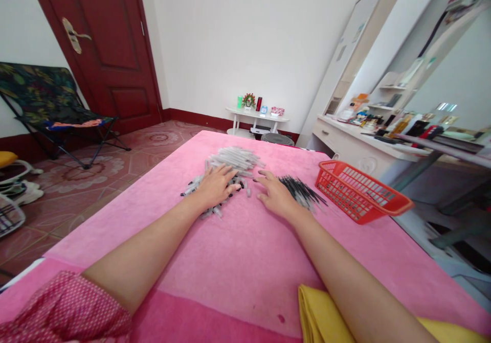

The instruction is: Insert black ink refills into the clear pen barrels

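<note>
Over a heap of small pale and black-tipped pieces that look like pen caps (215, 211) lies my left hand (217, 185), fingers spread and reaching forward. Its palm hides part of the heap. Just beyond its fingertips is a pile of whitish translucent tubes, like pen barrels (238, 158). My right hand (276, 195) is open with fingers stretched toward the left, close to a few loose caps. Beside it, on the right, a bundle of thin dark sticks that look like pen refills (303, 192) lies fanned out. No object shows in either hand.
A red plastic basket (358, 189) stands on the pink-covered table (230, 266) at the right. Folded yellow cloth (318, 315) lies under my right forearm. Beyond are a small white stand (245, 112), a cluttered dresser (333, 133), a folding chair (42, 103) and a red door (111, 51).
</note>
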A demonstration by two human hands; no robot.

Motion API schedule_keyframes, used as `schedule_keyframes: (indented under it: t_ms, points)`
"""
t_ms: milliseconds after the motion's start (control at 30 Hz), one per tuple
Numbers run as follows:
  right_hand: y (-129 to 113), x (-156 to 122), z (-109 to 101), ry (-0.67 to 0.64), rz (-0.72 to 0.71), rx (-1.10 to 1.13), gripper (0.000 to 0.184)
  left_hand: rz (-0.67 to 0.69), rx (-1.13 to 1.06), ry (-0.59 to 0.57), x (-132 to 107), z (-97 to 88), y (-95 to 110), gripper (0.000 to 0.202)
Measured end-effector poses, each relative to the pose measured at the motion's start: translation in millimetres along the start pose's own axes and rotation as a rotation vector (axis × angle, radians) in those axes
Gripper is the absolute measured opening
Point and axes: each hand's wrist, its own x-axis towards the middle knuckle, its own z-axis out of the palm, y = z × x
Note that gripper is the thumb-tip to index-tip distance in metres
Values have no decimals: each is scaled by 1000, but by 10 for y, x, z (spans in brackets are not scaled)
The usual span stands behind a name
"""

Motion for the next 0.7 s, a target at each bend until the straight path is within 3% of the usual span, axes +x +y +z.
schedule_keyframes:
  t_ms: [233,533,700]
  points:
    - [-96,151,203,-40,63,-71,63,5,-11,-9,6,46,-25,48]
    - [-74,103,202,-8,-3,-106,38,5,-32,-15,-2,53,-11,47]
    - [-36,31,119,-41,61,-123,22,15,-56,-10,-2,47,-23,45]
